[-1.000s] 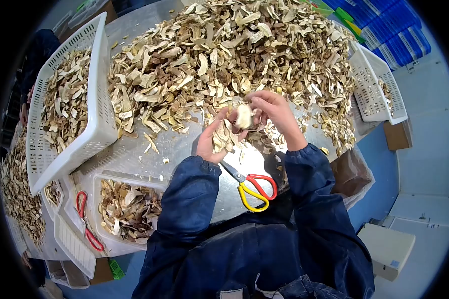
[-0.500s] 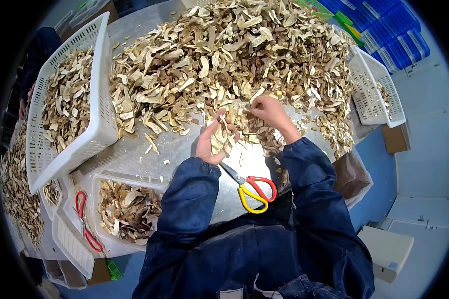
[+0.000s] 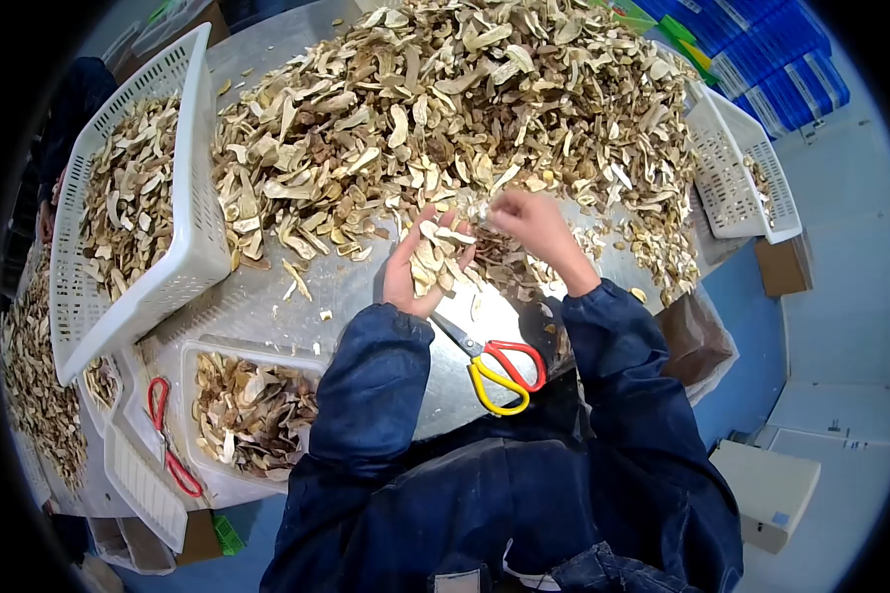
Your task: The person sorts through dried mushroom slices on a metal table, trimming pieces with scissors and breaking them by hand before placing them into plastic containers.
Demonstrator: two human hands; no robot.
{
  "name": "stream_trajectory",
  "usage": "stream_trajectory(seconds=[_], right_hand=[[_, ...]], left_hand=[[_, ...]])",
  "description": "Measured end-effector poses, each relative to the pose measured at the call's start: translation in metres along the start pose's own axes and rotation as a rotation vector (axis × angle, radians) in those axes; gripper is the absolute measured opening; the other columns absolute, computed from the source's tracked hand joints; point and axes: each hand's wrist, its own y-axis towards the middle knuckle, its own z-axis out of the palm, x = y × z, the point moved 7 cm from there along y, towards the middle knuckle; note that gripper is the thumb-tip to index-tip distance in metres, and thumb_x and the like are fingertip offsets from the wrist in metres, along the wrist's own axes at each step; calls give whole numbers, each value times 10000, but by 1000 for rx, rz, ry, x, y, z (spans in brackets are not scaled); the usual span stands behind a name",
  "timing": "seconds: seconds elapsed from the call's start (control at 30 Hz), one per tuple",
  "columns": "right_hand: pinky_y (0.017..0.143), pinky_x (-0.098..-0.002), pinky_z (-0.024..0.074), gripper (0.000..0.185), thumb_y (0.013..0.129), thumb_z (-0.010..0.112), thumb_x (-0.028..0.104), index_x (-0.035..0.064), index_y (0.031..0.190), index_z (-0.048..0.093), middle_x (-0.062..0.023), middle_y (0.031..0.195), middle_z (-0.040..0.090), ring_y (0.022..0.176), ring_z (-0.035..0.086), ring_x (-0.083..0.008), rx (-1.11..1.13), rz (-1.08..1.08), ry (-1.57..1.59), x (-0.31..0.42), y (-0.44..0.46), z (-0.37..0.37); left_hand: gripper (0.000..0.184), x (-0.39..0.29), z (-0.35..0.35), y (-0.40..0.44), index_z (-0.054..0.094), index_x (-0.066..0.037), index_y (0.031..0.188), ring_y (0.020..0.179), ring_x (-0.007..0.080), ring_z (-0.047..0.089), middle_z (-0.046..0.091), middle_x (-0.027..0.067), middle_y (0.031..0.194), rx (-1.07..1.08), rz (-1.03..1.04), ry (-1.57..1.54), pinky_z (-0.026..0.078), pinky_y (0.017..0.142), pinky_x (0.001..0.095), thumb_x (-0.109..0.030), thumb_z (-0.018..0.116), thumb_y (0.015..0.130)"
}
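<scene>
Cupping upward, the left hand (image 3: pixel 400 283) is holding a loose bunch of mushroom slices (image 3: pixel 429 263), its fingers parted and slightly curved, probably so that the slices are not slipping off the palm. The right hand (image 3: pixel 539 233) is hovering just beside it, thumb and forefinger drawn close together at a pale piece (image 3: pixel 481 211); whether they are pinching it, I cannot tell. Below the hands, scissors (image 3: pixel 475 347) are lying on the metal surface (image 3: pixel 351 301) with handles pointing toward the body, perhaps for easy reach. Beyond the hands a large pile (image 3: pixel 386 109) is spreading, while a shallow tray (image 3: pixel 190 395) is keeping other slices contained beside the left forearm
</scene>
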Motion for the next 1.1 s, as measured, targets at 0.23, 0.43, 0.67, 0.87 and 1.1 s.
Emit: stream_trajectory(seconds=[0.23,0.43,0.67,0.87,1.1], right_hand=[[580,-341,479,146,783,619,131,-6,828,643,-119,684,630,613,615,-239,-76,18,-32,-19,-10,14],[473,-205,394,173,818,630,170,5,764,628,-28,607,604,511,520,-56,65,69,411,19,-16,18],[463,-254,367,218,809,665,167,-3,681,613,-27,523,534,488,468,-65,121,-183,158,57,-20,40],[472,-236,398,142,839,622,150,16,814,661,-67,608,597,500,516,-79,64,-120,257,40,-3,22],[720,-395,518,194,811,569,126,76,966,674,-139,1060,632,834,642,-311,-317,-101,-499,-47,46,-43]], left_hand=[[328,-2,-8,6,476,-144,1284,903,204,602,588,71,1086,114,-4,-98,466,911,446,-230,452,969],[383,0,6,1,472,-152,1312,1062,231,564,572,53,1190,14,22,58,453,941,426,-287,490,955],[357,1,-21,4,471,-152,1253,1039,220,577,574,59,1150,14,34,256,494,887,384,-290,537,931],[209,1,-13,0,513,-141,1104,957,212,589,590,43,1040,17,-12,73,518,803,373,-210,567,914],[216,0,-13,5,556,-107,1111,916,211,576,594,53,997,22,-42,-201,518,797,365,-151,587,902]])
